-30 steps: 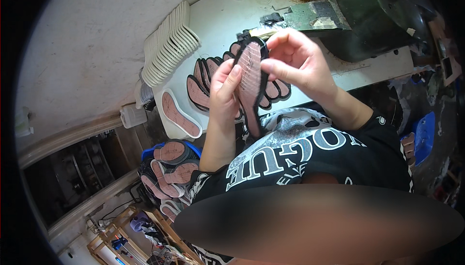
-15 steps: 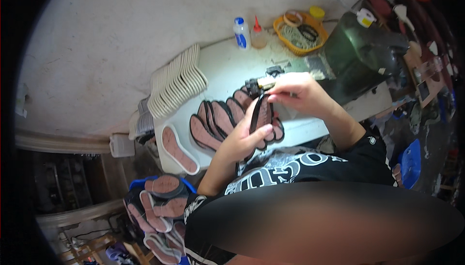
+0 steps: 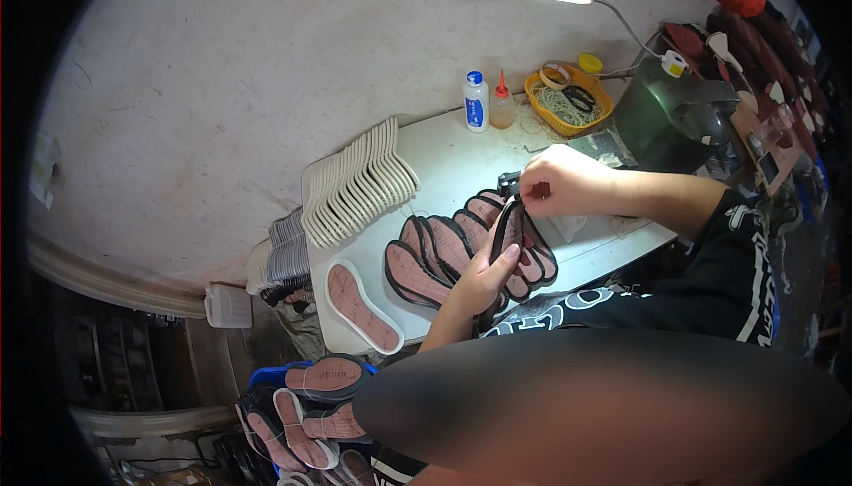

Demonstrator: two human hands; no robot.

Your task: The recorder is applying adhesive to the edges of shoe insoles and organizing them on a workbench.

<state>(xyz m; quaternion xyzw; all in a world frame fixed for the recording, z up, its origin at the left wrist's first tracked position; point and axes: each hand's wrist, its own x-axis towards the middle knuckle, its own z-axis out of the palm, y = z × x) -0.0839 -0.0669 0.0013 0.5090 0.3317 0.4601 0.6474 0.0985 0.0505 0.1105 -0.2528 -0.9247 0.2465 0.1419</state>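
My left hand is wrapped round a shoe sole with a black rim and a pinkish face, held on edge and tilted, its thumb pressed on the face. My right hand is curled closed at the sole's far tip, beside a small black metal part. What its fingers grip is hidden. Under and beside the held sole, several black-rimmed soles lie overlapping in a row on the white table. A single white-rimmed sole lies flat to their left.
White rims stand in a long row at the table's back left. Behind are a white bottle, a red-tipped bottle and a yellow basket. A green machine stands right. Tied soles fill a blue bin lower left.
My view has shifted, so the table appears lower and further right. My right hand has turned from an outstretched pinch to a curled fist at the sole's tip. My left hand keeps its hold.
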